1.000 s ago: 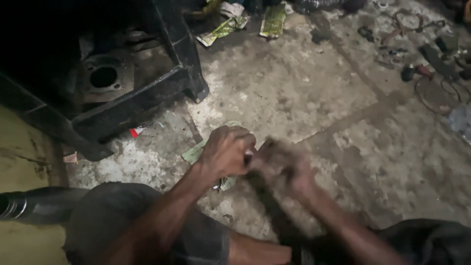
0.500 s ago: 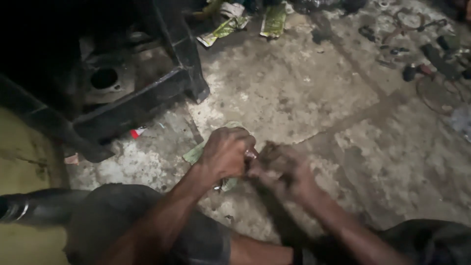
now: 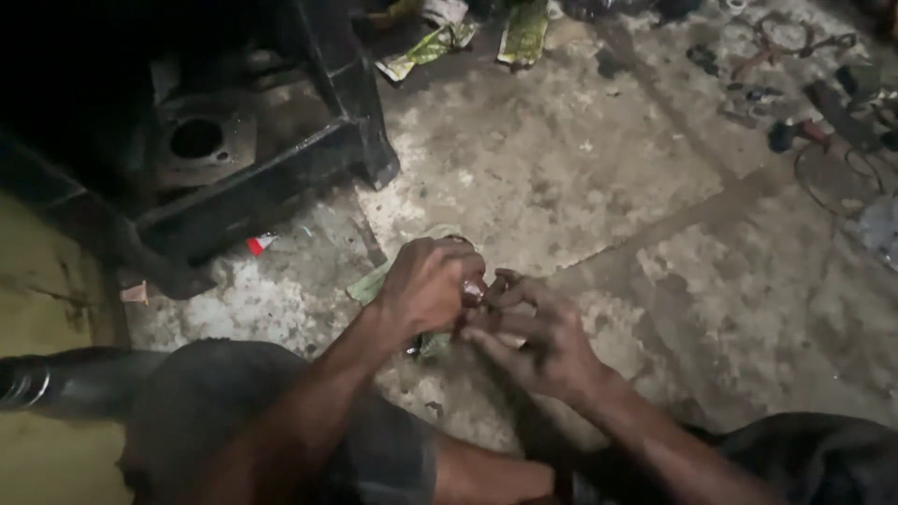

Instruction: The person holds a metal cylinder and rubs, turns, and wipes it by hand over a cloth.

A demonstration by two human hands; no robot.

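Note:
My left hand (image 3: 426, 285) is clenched around a small reddish-metal part (image 3: 472, 293) that peeks out between the fingers. My right hand (image 3: 538, 332) meets it from the right, fingers curled and fingertips touching the same small part. Both hands hover low over a dirty concrete floor, just above a crumpled green wrapper (image 3: 374, 285). Most of the part is hidden inside my left fist. My knees in dark shorts frame the bottom of the view.
A black metal frame (image 3: 271, 187) with a round-holed flange plate (image 3: 198, 140) stands at the upper left. A dark pipe (image 3: 65, 383) lies at the lower left. Green wrappers (image 3: 519, 28) lie at the top, wires and small tools (image 3: 814, 131) at the upper right.
My right hand was blurred with quick motion against the left fist; it is now still, fingers spread more around the small part. The left hand has hardly moved.

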